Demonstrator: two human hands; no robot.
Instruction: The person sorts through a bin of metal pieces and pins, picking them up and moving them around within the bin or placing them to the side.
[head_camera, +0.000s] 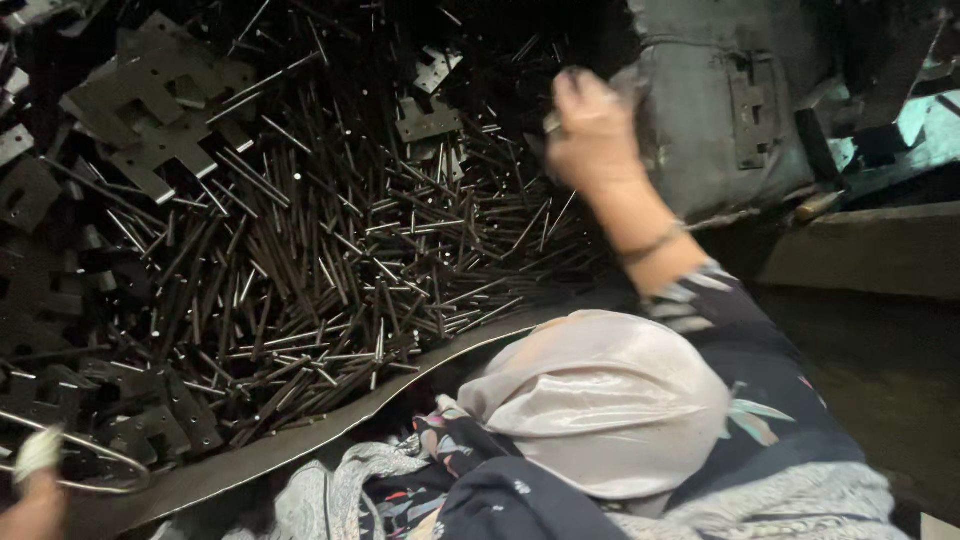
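Covering most of the view, a great heap of thin dark metal pins (330, 250) is spread across a dark tabletop (250, 460), whose curved front edge is seen running below the heap. This heap is taken as the landmark. To its right, a bulky grey machine block (700, 110) is seen, with a small notched plate (748, 120) set against its face. Below and right of the heap, a pale satin cloth bundle (600, 400) is laid over dark flower-printed fabric (770, 400), and a grey knitted fabric is seen under both. Along the heap's upper left edge, flat dark notched plates (150, 110) are piled, and more of them are lodged at its lower left corner; two smaller ones (428, 120) are lying on top of the pins near the heap's upper middle.

At the heap's upper right edge, the right hand (590, 130) is raised, blurred, with the fingers curled; a small pale bit shows at the fingers, but what is gripped cannot be told. A thin bangle is worn at its wrist. At the heap's lower left corner, the left hand (35, 495) is only partly in view, a bandaged fingertip resting by a thin wire loop (90, 470); whether the loop is gripped cannot be told.
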